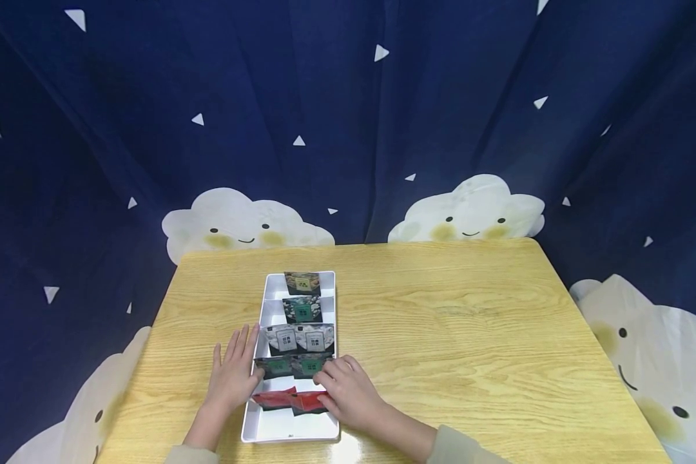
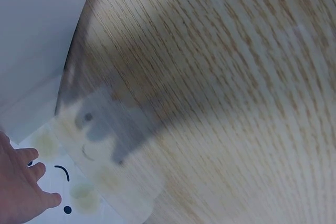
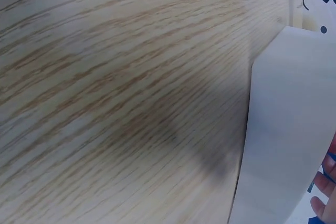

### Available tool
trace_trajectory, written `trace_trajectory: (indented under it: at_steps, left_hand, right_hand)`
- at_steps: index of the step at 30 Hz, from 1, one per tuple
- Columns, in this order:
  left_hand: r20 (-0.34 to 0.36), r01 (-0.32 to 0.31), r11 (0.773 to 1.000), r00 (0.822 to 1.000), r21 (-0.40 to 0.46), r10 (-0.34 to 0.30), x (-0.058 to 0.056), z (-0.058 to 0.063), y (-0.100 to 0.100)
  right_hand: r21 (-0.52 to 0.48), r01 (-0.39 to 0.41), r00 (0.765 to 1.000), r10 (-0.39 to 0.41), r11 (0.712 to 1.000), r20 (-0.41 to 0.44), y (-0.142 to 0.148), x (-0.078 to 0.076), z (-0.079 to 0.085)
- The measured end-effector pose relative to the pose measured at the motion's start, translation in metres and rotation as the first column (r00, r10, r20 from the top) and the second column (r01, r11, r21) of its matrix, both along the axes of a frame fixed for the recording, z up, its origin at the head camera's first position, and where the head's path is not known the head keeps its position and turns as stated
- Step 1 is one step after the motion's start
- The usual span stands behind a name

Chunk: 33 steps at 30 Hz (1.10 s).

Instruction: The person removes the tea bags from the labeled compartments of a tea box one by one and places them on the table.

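Glare spots the table (image 1: 470,328) — wrist views shadowed.

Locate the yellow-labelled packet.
In the head view, left of centre, the yellow-labelled packet is in the far end of the white tray, beyond the lone green-labelled packet.

Tray (image 1: 290,427): 3 views (2 close)

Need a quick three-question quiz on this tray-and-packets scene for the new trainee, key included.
1. How many flat, red-topped packets are in the white, rectangular, plastic-looking tray?
2. True or false: the left hand and right hand are at opposite sides of the tray.
3. Which sits farthest from the person?
a) a green-labelled packet
b) the dark, flat packet with a yellowish label
c) a red-topped packet

Key: 1. Two. 2. True. 3. b.
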<state>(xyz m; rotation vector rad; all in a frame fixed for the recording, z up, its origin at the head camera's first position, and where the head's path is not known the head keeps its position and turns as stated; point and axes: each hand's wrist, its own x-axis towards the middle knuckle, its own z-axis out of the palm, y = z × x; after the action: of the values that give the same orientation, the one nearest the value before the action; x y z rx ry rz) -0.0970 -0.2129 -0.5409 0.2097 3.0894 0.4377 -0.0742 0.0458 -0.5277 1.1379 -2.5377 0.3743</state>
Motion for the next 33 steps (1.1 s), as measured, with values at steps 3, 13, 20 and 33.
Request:
trace_trajectory:
  at_steps: [3,13,20,33]
  left_hand:
    - [0.003,-0.002,1.000,1.000,-0.002,0.002,0.0000,-0.0009,0.0000]
    - [0.000,-0.006,1.000,1.000,0.000,0.006,0.0004,-0.0005,0.0005]
    - [0.007,-0.005,1.000,1.000,0.008,0.005,0.0007,0.0005,0.0003]
    - [0.008,-0.003,1.000,1.000,0.019,0.003,0.0005,0.0006,0.0001]
  right_hand:
    - [0.002,0.011,1.000,-0.011,1.000,-0.005,-0.0008,0.0007,0.0003]
    - [-0.009,0.015,0.999,-0.015,1.000,-0.037,-0.0013,0.0019,-0.0007]
    - [-0.037,0.007,0.998,-0.009,0.999,-0.063,-0.0019,0.0027,-0.0005]
    - [-0.077,-0.011,0.998,0.006,0.997,-0.058,-0.0027,0.0028,0.0023]
